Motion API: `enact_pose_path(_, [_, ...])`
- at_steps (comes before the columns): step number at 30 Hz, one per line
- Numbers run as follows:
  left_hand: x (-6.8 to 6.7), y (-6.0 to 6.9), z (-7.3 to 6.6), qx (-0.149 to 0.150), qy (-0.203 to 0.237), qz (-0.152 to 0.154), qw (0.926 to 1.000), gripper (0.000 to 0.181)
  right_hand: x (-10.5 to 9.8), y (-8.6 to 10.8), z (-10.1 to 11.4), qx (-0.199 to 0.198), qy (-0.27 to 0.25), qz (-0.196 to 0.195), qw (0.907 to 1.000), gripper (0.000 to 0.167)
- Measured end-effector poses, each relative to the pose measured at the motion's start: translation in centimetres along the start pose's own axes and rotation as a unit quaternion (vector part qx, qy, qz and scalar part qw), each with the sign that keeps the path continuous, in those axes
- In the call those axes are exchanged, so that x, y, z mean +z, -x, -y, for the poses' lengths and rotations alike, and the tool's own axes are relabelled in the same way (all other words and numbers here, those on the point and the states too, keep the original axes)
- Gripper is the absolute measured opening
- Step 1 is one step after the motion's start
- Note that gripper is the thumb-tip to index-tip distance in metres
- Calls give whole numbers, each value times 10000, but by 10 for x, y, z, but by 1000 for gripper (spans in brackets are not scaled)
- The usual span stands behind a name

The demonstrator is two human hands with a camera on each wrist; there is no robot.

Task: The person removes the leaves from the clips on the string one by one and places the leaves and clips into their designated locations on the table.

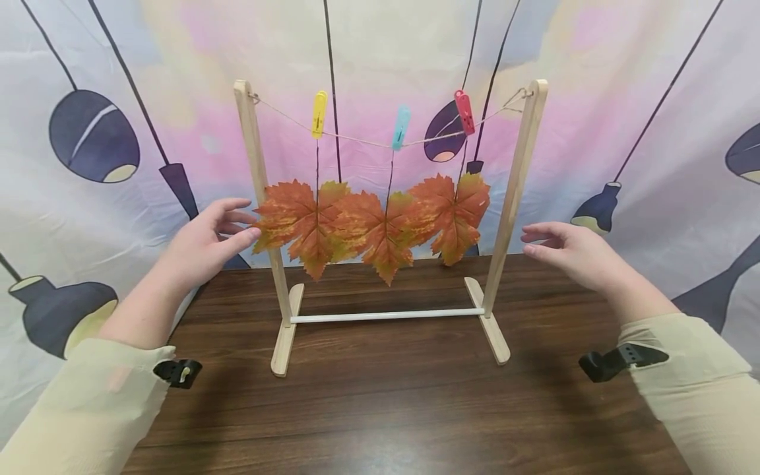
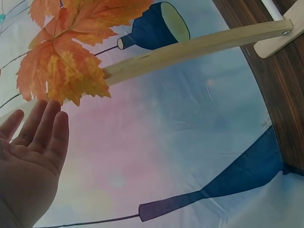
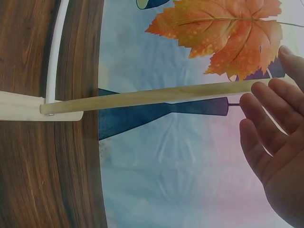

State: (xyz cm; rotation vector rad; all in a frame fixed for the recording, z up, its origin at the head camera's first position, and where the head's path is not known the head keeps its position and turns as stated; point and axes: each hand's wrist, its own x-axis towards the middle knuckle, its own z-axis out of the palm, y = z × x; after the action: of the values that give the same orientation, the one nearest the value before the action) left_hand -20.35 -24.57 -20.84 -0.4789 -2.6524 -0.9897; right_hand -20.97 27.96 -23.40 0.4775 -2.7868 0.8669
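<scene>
Three orange maple leaves hang by dark stems from a string tied between the posts of a wooden stand (image 1: 513, 198). A yellow clip (image 1: 319, 115), a light blue clip (image 1: 400, 128) and a red clip (image 1: 464, 113) hold the stems. My left hand (image 1: 204, 244), fingers relaxed, is beside the left leaf (image 1: 297, 221); whether it touches is unclear. In the left wrist view that hand (image 2: 35, 152) is palm up below a leaf (image 2: 71, 61). My right hand (image 1: 572, 254) holds nothing, right of the right post; the right wrist view shows its loose fingers (image 3: 266, 116) near the post (image 3: 166, 94).
The stand's feet (image 1: 495, 340) rest on a dark wooden table (image 1: 380, 396), joined by a white rod (image 1: 386, 316). Behind hangs a pastel cloth (image 1: 380, 39) printed with dark lamps. A black strap (image 1: 178, 373) is on my left sleeve, another (image 1: 620, 361) on my right.
</scene>
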Motion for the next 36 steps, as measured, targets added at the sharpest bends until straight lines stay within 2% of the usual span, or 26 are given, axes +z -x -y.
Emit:
enact_pose_path(11, [4, -6, -6, 142, 41, 8, 9999, 57, 2, -3, 4, 196, -148, -159, 9996, 52])
enact_pose_path(18, [5, -11, -12, 184, 10, 38, 9998, 56, 1, -5, 7, 213, -257, -114, 9994, 51])
enact_pose_path(25, [6, -25, -32, 418, -36, 30, 9991, 56, 2, -8, 7, 348, -340, -221, 9986, 52])
enact_pose_path(30, [6, -32, -47, 499, 45, 66, 9987, 54, 4, -11, 9, 325, -439, -125, 9984, 54])
enact_pose_path(36, [9, -36, -55, 543, 121, 126, 9984, 52, 4, -12, 13, 363, -471, -52, 9982, 55])
